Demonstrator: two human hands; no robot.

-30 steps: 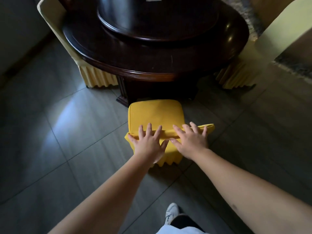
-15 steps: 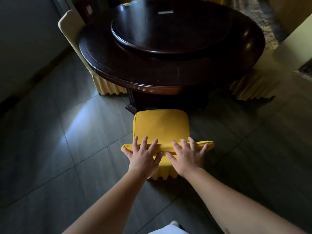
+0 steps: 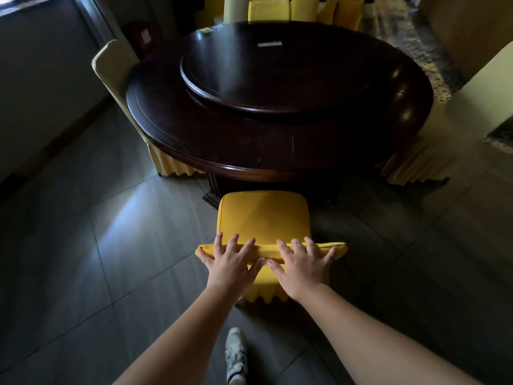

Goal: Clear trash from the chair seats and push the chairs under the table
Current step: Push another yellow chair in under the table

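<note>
Fingers spread flat over the chair back [image 3: 270, 250], left hand [image 3: 231, 263] and right hand [image 3: 304, 263] side by side | chair's seat [image 3: 263, 216] front now nearer the table [image 3: 277, 151] edge than a second ago | seat bare; judged: push nearly done

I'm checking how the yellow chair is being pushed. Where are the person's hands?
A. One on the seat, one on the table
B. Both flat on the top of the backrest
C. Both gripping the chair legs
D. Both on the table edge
B: the left hand and right hand lie side by side, fingers spread, on the top of the yellow chair backrest.
</note>
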